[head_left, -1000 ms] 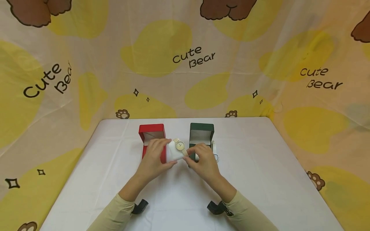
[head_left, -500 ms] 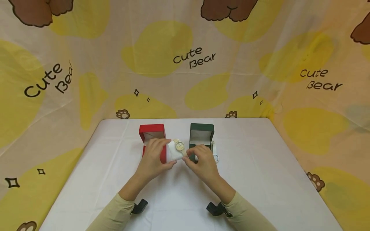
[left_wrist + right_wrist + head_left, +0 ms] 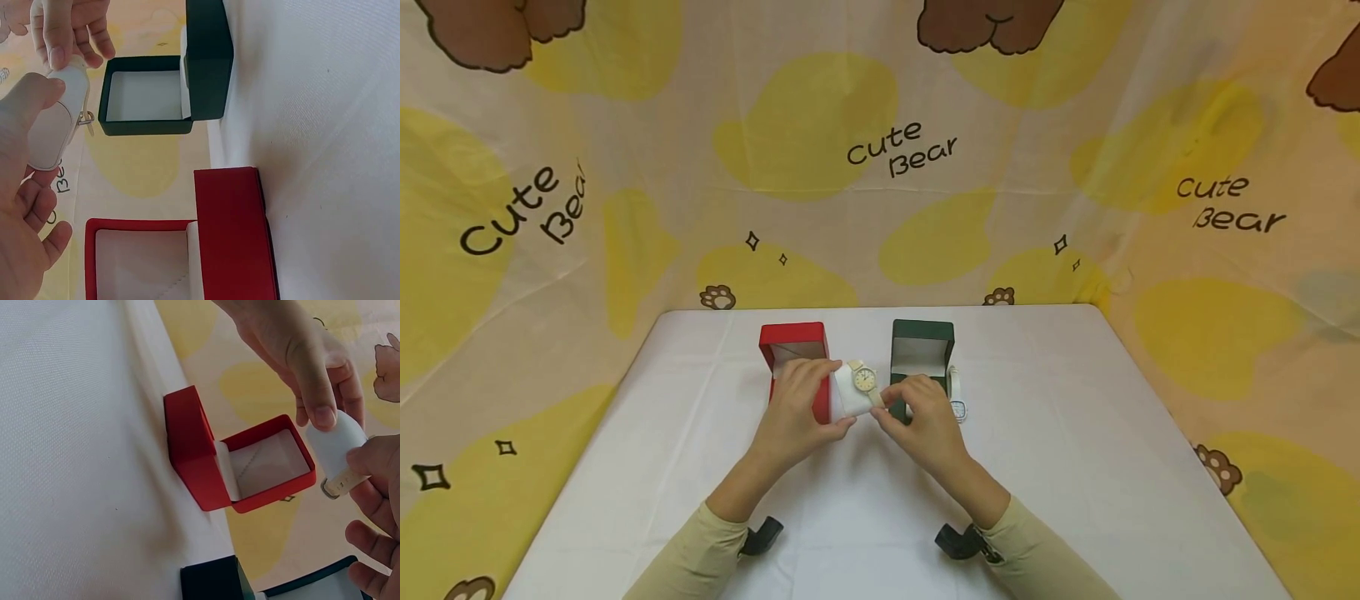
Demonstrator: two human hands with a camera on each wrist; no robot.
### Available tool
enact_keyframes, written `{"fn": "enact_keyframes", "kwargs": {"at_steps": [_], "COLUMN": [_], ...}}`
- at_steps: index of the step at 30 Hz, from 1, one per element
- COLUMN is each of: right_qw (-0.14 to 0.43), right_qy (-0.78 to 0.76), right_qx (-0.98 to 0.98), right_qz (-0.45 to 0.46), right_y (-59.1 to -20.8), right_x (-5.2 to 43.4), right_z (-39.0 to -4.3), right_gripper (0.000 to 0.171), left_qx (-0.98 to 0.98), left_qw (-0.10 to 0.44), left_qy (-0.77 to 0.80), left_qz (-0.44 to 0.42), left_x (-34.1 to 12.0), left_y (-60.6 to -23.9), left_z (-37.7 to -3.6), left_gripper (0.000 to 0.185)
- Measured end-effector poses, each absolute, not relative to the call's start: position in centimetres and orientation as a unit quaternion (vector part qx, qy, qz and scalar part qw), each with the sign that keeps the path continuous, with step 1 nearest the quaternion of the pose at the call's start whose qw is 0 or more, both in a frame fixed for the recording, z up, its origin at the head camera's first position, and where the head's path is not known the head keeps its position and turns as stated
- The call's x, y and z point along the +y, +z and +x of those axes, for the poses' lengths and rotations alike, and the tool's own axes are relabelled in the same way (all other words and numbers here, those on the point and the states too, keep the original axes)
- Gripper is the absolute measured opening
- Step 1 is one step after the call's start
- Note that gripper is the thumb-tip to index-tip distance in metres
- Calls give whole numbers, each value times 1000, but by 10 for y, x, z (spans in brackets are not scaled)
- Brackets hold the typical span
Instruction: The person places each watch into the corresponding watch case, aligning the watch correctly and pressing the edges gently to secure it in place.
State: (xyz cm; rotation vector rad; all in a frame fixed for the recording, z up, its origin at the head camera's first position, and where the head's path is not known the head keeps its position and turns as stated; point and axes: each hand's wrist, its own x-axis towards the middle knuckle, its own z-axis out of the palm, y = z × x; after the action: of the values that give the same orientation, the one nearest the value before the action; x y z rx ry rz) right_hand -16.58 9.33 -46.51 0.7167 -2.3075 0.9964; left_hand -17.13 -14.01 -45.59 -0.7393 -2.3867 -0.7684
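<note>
In the head view my left hand (image 3: 797,408) grips a white watch pillow (image 3: 842,402) between thumb and fingers. A cream-strapped wristwatch (image 3: 865,380) with a round dial lies over the pillow, dial up. My right hand (image 3: 928,421) pinches the strap's near end beside the pillow. The strap's punched holes (image 3: 344,482) show by the right thumb in the right wrist view, and a metal buckle (image 3: 85,117) sticks out along the pillow in the left wrist view. Behind the left hand stands a lidded red box (image 3: 272,469), open; a dark green box (image 3: 147,94), also open, stands behind the right.
A second, white watch (image 3: 958,410) lies just right of the green box, partly hidden by the right hand. Both boxes stand on a white-covered table (image 3: 1075,433). A printed cloth backdrop (image 3: 820,167) closes off the back and sides.
</note>
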Motion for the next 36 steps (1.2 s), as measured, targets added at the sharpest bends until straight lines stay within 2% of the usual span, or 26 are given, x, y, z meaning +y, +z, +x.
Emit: {"fn": "enact_keyframes", "kwargs": {"at_steps": [18, 28, 36], "right_qw": [244, 244, 217], "right_qy": [374, 383, 411], "right_qx": [-854, -838, -804], "right_qz": [267, 303, 372], "right_y": [-467, -466, -463], "right_x": [90, 95, 109], "right_z": [-165, -168, -179], "right_gripper": [20, 17, 18], "left_qx": [-883, -883, -871], "left_qw": [260, 267, 248], "left_qy": [-281, -284, -304], "left_qz": [-273, -261, -296], "left_x": [-141, -142, -144], "left_y": [-456, -454, -454], "left_z": [-171, -171, -172], "left_gripper": [83, 85, 83]}}
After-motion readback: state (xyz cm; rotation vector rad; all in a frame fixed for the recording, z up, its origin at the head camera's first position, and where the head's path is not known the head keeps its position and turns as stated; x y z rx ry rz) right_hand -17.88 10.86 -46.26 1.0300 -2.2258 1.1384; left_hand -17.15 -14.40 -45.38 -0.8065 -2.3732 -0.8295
